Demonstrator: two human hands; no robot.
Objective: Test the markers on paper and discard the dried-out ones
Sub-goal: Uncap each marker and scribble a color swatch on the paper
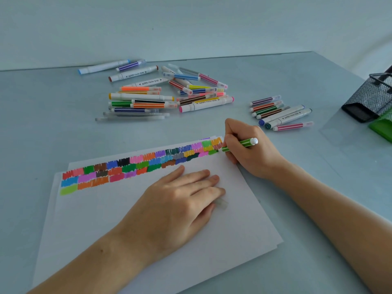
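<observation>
We note the right hand (244,145) pinching a green marker (240,143), tip at the far right corner of the paper (191,240), beside the rows of colour swatches (135,166). The left hand (180,196) lies flat with fingers straight, pressing the sheet; a clear cap (221,203) peeks from under its fingers.

Risks, in our judgement: the tip sits so near the edge that a stroke could run onto the counter (53,134). A fresh mark crowded among old swatches may be misread. The two marker groups, large pile (165,92) and smaller cluster (280,113), are unlabelled, so sorting errors seem possible.
</observation>
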